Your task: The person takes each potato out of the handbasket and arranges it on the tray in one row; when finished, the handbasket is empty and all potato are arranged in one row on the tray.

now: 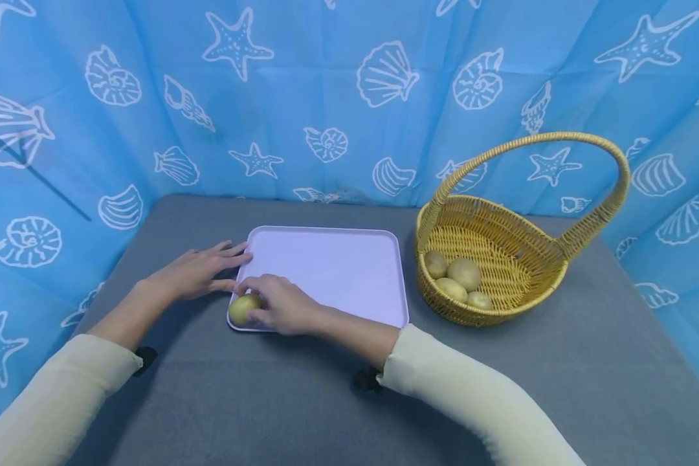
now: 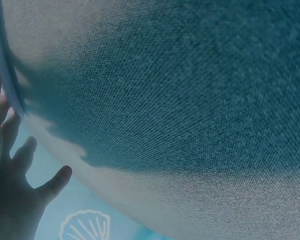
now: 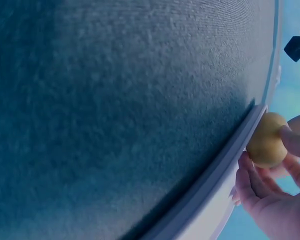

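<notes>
A round yellow-brown potato [image 1: 244,309] sits at the near left corner of a pale lilac tray [image 1: 326,278]. My right hand [image 1: 285,304] grips it with thumb and fingers, reaching across the tray's front from the right. In the right wrist view, the potato [image 3: 268,140] shows between thumb and fingers, close over the tray's rim [image 3: 210,195]. My left hand [image 1: 200,270] touches the tray's left edge with its fingers extended and spread, the thumb near the right hand's fingertips. The left wrist view catches the left hand [image 2: 17,185] at its left border, fingers apart.
Right of the tray stands a yellow wicker basket [image 1: 518,285] with a tall arched handle [image 1: 536,137]. Several potatoes [image 1: 463,274] lie in its left part. Grey cloth covers the table [image 1: 256,401], and a blue seashell-print curtain [image 1: 303,65] hangs behind it.
</notes>
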`<state>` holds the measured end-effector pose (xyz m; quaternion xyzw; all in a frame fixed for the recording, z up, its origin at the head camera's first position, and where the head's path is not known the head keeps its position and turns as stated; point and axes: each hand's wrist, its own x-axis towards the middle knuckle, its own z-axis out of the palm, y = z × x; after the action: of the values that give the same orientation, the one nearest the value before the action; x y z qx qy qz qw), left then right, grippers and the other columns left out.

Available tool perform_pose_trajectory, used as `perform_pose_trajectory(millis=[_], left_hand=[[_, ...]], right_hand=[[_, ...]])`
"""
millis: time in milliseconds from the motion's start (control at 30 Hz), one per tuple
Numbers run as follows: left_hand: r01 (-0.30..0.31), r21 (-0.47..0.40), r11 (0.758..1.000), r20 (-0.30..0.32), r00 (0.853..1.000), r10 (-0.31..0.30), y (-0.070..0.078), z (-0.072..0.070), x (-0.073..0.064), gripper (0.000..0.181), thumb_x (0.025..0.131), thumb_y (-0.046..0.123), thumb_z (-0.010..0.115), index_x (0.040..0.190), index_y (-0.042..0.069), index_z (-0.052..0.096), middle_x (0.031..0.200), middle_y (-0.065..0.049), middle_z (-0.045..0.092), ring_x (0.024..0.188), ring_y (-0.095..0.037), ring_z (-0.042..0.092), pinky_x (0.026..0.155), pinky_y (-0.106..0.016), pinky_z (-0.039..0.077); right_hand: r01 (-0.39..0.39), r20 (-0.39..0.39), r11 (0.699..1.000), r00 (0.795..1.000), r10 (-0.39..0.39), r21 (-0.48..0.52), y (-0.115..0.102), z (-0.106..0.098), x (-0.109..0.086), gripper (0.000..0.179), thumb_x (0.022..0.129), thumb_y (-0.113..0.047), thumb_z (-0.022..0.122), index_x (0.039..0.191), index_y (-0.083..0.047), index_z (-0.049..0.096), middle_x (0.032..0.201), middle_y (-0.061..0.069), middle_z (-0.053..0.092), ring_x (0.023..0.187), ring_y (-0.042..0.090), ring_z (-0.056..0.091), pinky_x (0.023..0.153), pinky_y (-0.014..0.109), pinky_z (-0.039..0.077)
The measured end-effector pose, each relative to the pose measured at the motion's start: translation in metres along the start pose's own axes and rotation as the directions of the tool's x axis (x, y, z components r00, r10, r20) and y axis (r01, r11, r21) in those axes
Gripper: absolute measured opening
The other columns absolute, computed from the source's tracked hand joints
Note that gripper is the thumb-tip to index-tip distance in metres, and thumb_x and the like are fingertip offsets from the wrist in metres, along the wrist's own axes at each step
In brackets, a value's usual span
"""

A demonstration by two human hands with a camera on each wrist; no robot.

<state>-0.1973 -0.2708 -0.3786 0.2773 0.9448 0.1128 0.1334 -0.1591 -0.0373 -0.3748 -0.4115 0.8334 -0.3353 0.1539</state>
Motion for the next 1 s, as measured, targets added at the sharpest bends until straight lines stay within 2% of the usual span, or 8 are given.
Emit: perform_pose_trajectory(millis=[233, 633, 833, 1000], left_hand=[[0.004, 0.02, 1.0, -0.003, 1.0, -0.004, 0.001, 0.0, 0.0, 0.072, 0.093, 0.044, 0.067, 0.152, 0.01, 0.041, 0.161, -0.015, 0.028, 0.145, -0.05, 0.02, 0.101, -0.08, 0.02], [-0.006, 0.023, 1.0, -0.004, 1.0, 0.006, 0.002, -0.001, 0.002, 0.071, 0.095, 0.047, 0.064, 0.151, 0.01, 0.042, 0.161, -0.016, 0.029, 0.144, -0.051, 0.021, 0.102, -0.079, 0.021], [0.006, 0.006, 1.0, 0.002, 1.0, -0.006, 0.005, -0.002, 0.0, 0.073, 0.094, 0.049, 0.063, 0.151, 0.01, 0.042, 0.16, -0.017, 0.028, 0.145, -0.051, 0.02, 0.102, -0.08, 0.02], [0.023, -0.007, 1.0, 0.009, 1.0, -0.023, 0.005, -0.002, 0.0, 0.075, 0.093, 0.051, 0.063, 0.152, 0.011, 0.041, 0.161, -0.016, 0.027, 0.146, -0.05, 0.018, 0.103, -0.08, 0.018]], right_hand=[[0.028, 0.024, 0.999, 0.999, -0.029, 0.038, 0.001, -0.002, -0.003, 0.045, 0.094, -0.011, 0.069, 0.137, -0.006, 0.055, 0.128, 0.004, 0.063, 0.108, 0.009, 0.063, 0.092, 0.016, 0.048], [0.002, 0.017, 1.0, 1.0, -0.002, -0.005, 0.006, -0.001, -0.003, 0.056, 0.092, -0.014, 0.073, 0.143, -0.009, 0.05, 0.132, 0.005, 0.06, 0.104, 0.009, 0.062, 0.087, 0.012, 0.047], [-0.032, 0.028, 0.999, 0.999, 0.033, -0.038, 0.005, -0.002, 0.004, 0.05, 0.09, -0.013, 0.074, 0.136, -0.007, 0.055, 0.122, 0.004, 0.065, 0.103, 0.007, 0.063, 0.087, 0.013, 0.047], [-0.08, 0.061, 0.996, 0.995, 0.083, -0.05, 0.005, -0.003, 0.008, 0.041, 0.091, -0.017, 0.074, 0.128, -0.006, 0.061, 0.11, 0.002, 0.07, 0.095, 0.006, 0.064, 0.083, 0.015, 0.049]])
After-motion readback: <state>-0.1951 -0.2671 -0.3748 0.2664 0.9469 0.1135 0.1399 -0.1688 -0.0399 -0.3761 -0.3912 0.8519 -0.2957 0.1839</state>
